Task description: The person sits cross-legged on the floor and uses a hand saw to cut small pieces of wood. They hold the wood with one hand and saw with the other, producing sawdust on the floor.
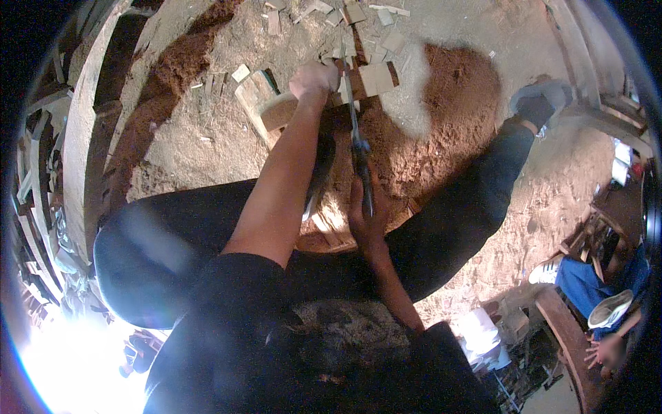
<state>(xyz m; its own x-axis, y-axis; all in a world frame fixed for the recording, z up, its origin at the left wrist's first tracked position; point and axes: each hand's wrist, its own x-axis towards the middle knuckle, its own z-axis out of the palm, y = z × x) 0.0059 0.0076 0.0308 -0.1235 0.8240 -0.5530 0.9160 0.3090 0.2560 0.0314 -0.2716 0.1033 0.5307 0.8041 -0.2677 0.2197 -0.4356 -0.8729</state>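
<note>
My right hand (pixel 369 207) is wrapped round the dark handle of a handsaw (pixel 354 117), in front of my body between my spread legs. Its long thin blade points away from me and crosses a wooden piece (pixel 376 79), whose pale end sticks out to the right of the blade. On the other side of the blade, close to it, my left hand (pixel 314 79) is closed in a fist on the same wood. Under and beside that hand rests a larger wooden block (pixel 261 96). The exact contact of blade and wood is blurred.
Several wood offcuts (pixel 389 40) and sawdust lie on the earthen floor ahead. Timber beams (pixel 86 159) stand at the left. My right foot (pixel 538 103) is stretched out far right. Another person in blue (pixel 583 283) sits at the right edge beside a curved wooden piece (pixel 562 338).
</note>
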